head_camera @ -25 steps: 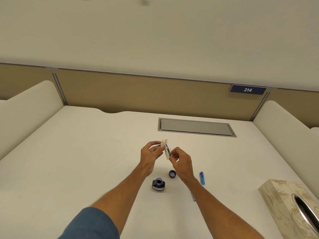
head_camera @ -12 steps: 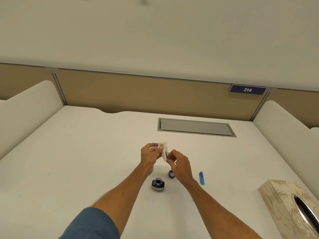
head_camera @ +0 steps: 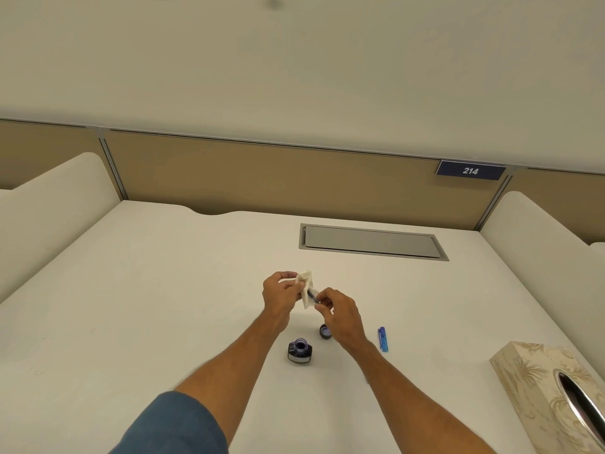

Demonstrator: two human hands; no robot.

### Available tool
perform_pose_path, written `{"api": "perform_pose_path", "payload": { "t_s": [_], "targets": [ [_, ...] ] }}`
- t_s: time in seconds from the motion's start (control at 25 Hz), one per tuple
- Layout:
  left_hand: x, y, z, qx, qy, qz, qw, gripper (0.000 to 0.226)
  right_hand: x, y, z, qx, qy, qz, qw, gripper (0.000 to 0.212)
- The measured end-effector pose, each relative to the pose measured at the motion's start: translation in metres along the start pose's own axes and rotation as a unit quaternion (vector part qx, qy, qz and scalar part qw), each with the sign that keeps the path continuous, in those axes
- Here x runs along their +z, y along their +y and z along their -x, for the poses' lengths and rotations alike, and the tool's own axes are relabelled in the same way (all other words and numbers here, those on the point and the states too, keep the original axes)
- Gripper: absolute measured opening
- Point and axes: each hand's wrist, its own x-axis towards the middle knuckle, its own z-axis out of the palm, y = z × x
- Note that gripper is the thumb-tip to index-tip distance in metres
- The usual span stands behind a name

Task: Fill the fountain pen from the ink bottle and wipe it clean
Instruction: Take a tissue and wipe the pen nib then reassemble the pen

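Pale desk with cream side dividers and a tan back panel fills the view, and both hands work above its middle. Held between them is the pen, of which only a short dark and blue stretch shows; the right hand pinches its rear end in its fingertips, while the left hand is closed on a folded white tissue wrapped around the front end. Judging by this grip, the wiping step is in hand: the tissue covers the inked part so that the pen can be drawn or turned through it, and holding it up off the desk keeps drips away from the surface.

Nearer the person, the open ink bottle stands upright, just beside the right forearm, with dark ink showing in its mouth. Its cap lies apart from it, partly hidden behind the right wrist. A small blue piece, probably the pen's cap, lies further right. The patterned tissue box sits well apart at the right edge. A careless elbow could knock the uncapped bottle; otherwise nothing stands in the way.
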Motion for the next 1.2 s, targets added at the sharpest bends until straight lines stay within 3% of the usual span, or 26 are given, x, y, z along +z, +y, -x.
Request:
{"api": "perform_pose_path", "payload": {
  "t_s": [0.36,0.6,0.84,1.2],
  "targets": [
    [-0.002,-0.003,-0.001,-0.001,0.036,0.029,0.999,0.018,-0.003,0.001,-0.003,0.031,-0.031,-0.022,0.999,0.017],
    [-0.002,0.0,-0.006,-0.023,0.068,0.05,0.996,0.016,-0.005,0.002,-0.003,0.025,0.035,-0.05,0.998,0.007],
    [0.0,0.002,0.003,-0.044,-0.014,0.094,0.995,0.024,-0.005,-0.004,-0.007,-0.002,0.032,-0.037,0.999,0.009],
    [0.001,0.003,0.001,-0.026,0.004,0.052,0.998,0.021,-0.001,-0.003,-0.005,0.016,-0.036,-0.082,0.996,0.015]
  ]
}}
